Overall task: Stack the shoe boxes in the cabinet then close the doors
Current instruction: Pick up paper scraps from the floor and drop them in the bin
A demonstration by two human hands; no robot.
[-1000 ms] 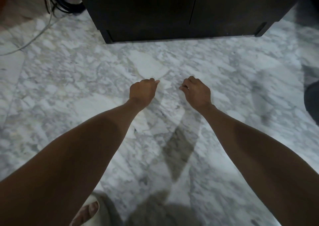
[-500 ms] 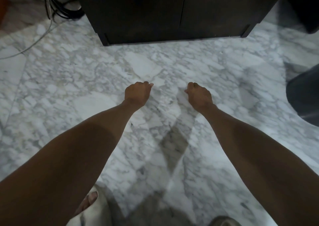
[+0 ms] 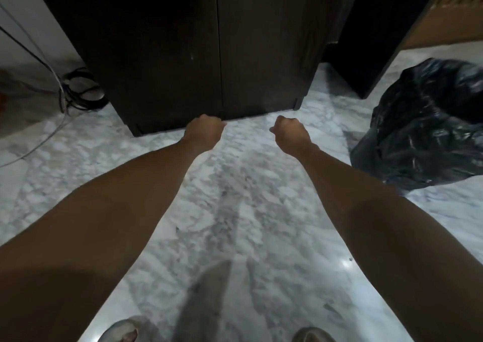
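Note:
A dark brown cabinet [image 3: 183, 54] stands on the marble floor ahead of me, its two doors closed with a thin seam between them. My left hand [image 3: 203, 131] is curled into a loose fist with nothing in it, just in front of the cabinet's bottom edge near the seam. My right hand [image 3: 288, 132] is also a fist and holds nothing, a little to the right over the floor. No shoe boxes are in view.
A black plastic bag [image 3: 428, 124] lies on the floor at the right. A tangle of cables [image 3: 78, 93] sits left of the cabinet by the wall. Another dark furniture piece [image 3: 371, 41] stands right of the cabinet. My sandalled feet [image 3: 122, 332] show at the bottom.
The view has tilted up, so more of the cabinet and the black bag show. Both fists now sit nearer the cabinet's base and slightly further apart.

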